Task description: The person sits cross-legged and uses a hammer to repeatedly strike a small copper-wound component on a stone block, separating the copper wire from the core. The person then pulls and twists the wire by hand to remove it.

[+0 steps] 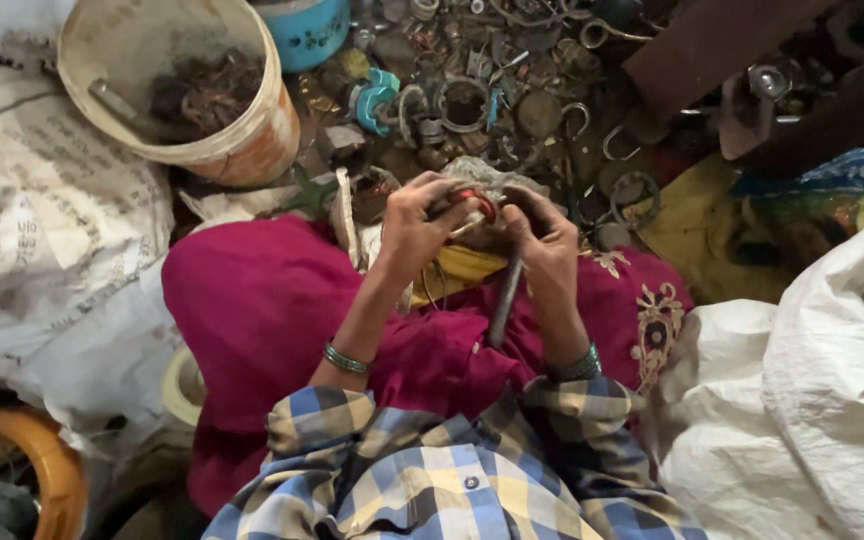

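One small red-wound metal coil (pixel 474 203) sits between two hands — left hand (pixel 414 228) curled around it, right hand (pixel 544 240) gripping one dark metal rod (pixel 504 300) just beside it.

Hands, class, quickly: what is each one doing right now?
Left hand: closed on a small red ring.
Right hand: closed on a dark metal rod, fingertips at the ring.

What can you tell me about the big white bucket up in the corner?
The white bucket looks like worn plastic, round, stained with rusty orange on its side. It stands upright and open at the upper left, beside the scrap-metal pile and a white sack. Inside lie dark, rusty-looking metal bits and a long grey bar. Neither hand touches it.
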